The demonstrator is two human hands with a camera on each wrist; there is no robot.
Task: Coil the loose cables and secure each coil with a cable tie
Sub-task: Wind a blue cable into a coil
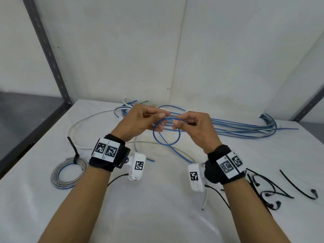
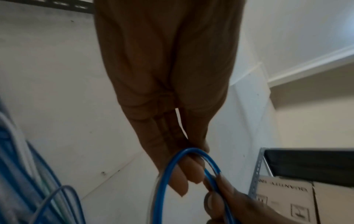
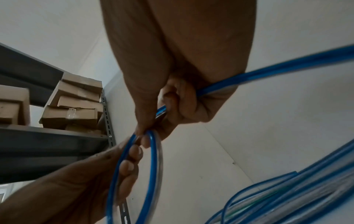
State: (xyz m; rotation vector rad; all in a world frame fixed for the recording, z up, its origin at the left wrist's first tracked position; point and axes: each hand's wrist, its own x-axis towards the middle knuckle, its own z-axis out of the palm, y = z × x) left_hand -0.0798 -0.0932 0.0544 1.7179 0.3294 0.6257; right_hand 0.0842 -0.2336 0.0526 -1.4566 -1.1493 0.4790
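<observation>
You're holding the blue cable (image 1: 166,132) up off the table (image 1: 157,216), looped into one hanging ring, probably so the turns stack evenly with nothing dragging. Your left hand (image 1: 142,121) pinches the top of the ring where the turns cross, fingers curled round it. Your right hand (image 1: 194,125) pinches the same spot beside it, thumb and forefinger on the strand, other fingers curled; likely feeding the next turn. The tail runs down to the table toward you. The loose cables (image 1: 245,127) lie in a pile behind your hands. One finished coil (image 1: 68,172), tied, sits at left. The spare ties (image 1: 280,190) lie at right, near your right wrist, for the tying step.
</observation>
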